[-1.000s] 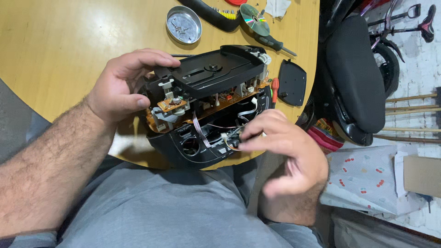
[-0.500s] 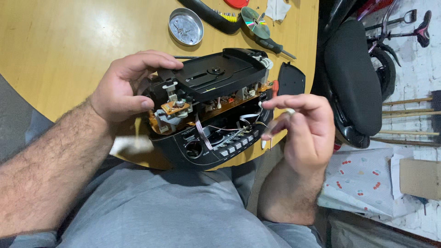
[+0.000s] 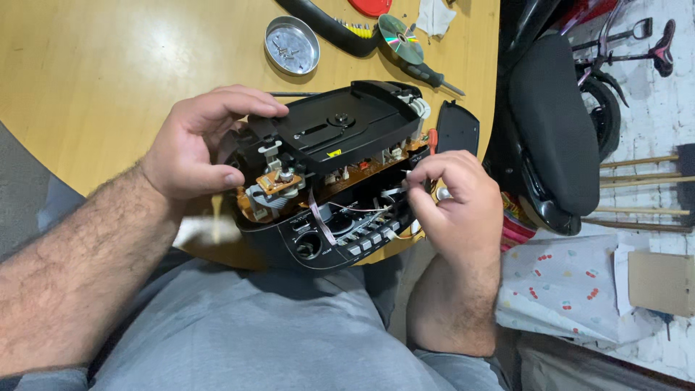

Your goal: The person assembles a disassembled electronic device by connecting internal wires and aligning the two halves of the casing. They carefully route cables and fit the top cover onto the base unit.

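The opened black player point(image 3: 340, 181) sat at the near edge of the round wooden table point(image 3: 94, 80), its top part lifted so that brown circuit boards, wires and a flat ribbon cable showed inside. A small yellow label lay on the black top plate, near its middle.

The left hand point(image 3: 199, 145) clasped the player's upper left corner, fingers over the top and thumb against the side. The right hand point(image 3: 456, 199) was at the player's 3 o'clock side, fingertips pinched together among the wires there; whether they gripped a wire could not be told.

At 12 o'clock from the player stood a round metal tin point(image 3: 291, 45) holding a few screws. At 1 o'clock lay a disc point(image 3: 400, 38) and a screwdriver point(image 3: 427, 74), partly under a black strap. A black cover plate point(image 3: 457, 129) lay just beside the player at 2 o'clock. Beyond the table's right edge stood a black chair point(image 3: 554, 116), and at 4 o'clock a white cloth point(image 3: 572, 286) with small red marks, a brown card beside it.
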